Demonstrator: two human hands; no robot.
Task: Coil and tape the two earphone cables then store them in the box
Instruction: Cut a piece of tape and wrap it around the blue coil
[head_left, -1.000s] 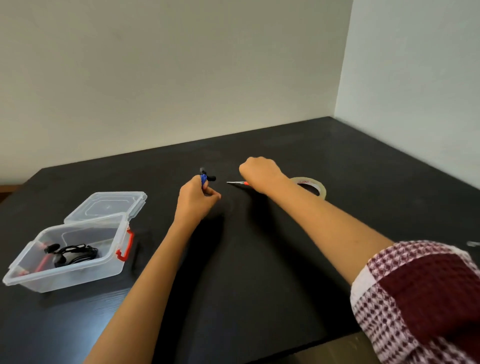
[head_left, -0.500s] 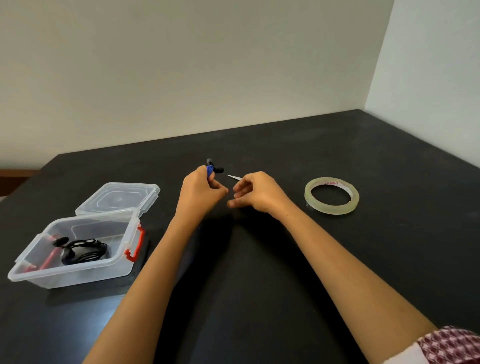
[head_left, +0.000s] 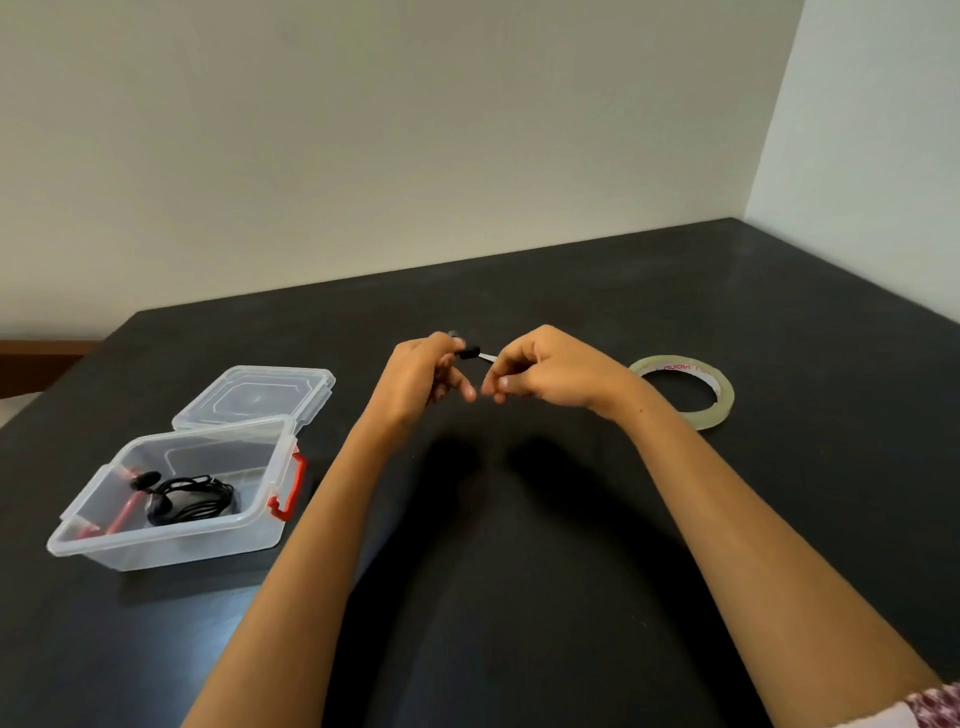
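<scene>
My left hand (head_left: 423, 376) grips a coiled earphone above the black table; only its black earbud (head_left: 466, 353) pokes out past the fingers. My right hand (head_left: 550, 371) is close beside it, fingers curled, pinching a thin pale strip (head_left: 487, 356) that reaches toward the earbud; I cannot tell what the strip is. The clear plastic box (head_left: 260, 525) with red latches stands open at the left. Inside it lies a coiled black earphone (head_left: 189, 499). The roll of clear tape (head_left: 724, 402) lies flat just right of my right wrist.
The box's hinged lid (head_left: 254, 397) lies open behind it. A red object (head_left: 123, 514) lies in the box beside the earphone. The table (head_left: 519, 545) meets walls at the back and right; its left edge runs close to the box.
My right hand came away from the tape roll and moved left to meet my left hand, carrying the thin strip. The left hand kept its grip on the earphone. The camera shifted left.
</scene>
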